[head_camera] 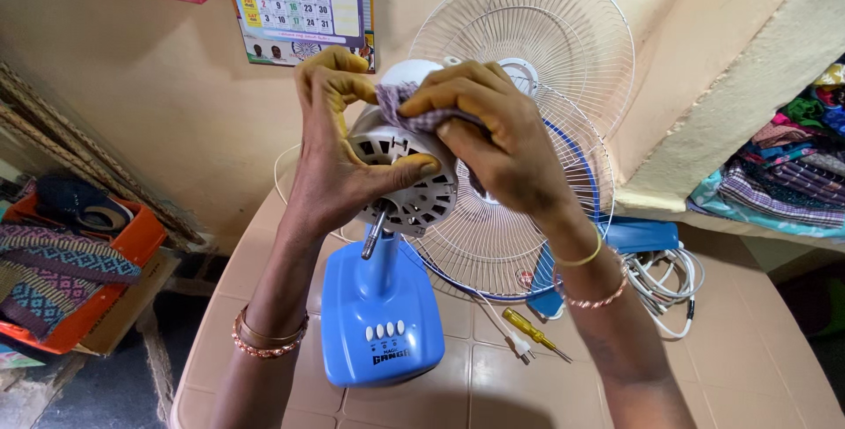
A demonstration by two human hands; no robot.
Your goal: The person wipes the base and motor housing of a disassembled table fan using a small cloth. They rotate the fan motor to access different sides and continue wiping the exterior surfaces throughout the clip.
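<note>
Wiping down the fan motor (407,174) looks like what's going on here — the right hand (502,143) has a checked cloth (414,112) pinched under its fingers and pressed on top of the white motor housing, while the left hand (339,156) wraps around the housing's left side, thumb across the vented face, holding it steady. So both hands are closed on something: left on the motor, right on the cloth.

The motor sits on top of the blue base (380,310), which stands on a beige plastic table (748,341). Progress-wise, I'd guess it's mid-job: the front of the fan is already apart, with the wire guards (528,33) leaning behind the motor and the blue blade (647,237) lying off to the right. The housing looks fairly clean where it shows, but I can't tell how much is left under the hands.

Room to move is tight — the guards are touching or right behind the right hand, and the wall is just beyond them. A yellow screwdriver (528,330) and the plug (521,350) lie near the base, and a white cord bundle (664,279) sits by the right wrist. The near table edge is close below the base.
</note>
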